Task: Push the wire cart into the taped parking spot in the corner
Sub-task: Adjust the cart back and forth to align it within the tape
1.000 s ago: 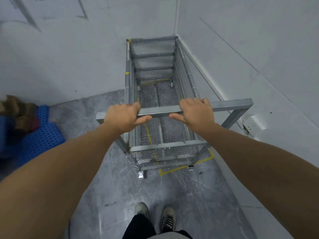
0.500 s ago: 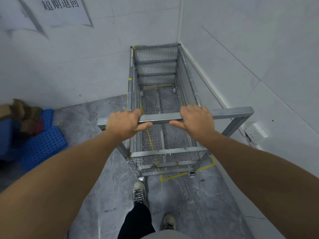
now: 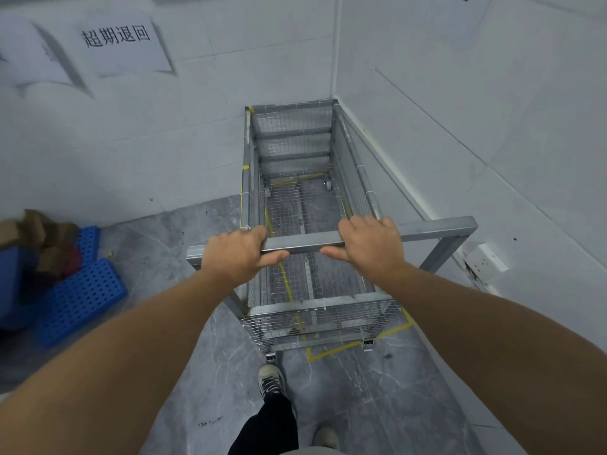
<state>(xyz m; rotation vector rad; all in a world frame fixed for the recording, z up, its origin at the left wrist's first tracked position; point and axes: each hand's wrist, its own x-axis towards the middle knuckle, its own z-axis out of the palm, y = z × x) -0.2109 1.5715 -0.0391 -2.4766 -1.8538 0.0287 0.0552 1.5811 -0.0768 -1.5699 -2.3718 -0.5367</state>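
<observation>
Now the left hand (image 3: 235, 254) and right hand (image 3: 372, 247) both grip the handle bar (image 3: 303, 242), fingers curled over it and thumbs beneath. The wire cart (image 3: 295, 198) stands deep in the corner, its near end overlapping the yellow tape outline (image 3: 331, 351).

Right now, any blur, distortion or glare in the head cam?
Head view: wide-angle bowing, forearms stretched at the bottom corners; wall sign legible though its edges smear; hands, handle bar and floor tape sharp; flat even light, soft shadows, no glare.
</observation>
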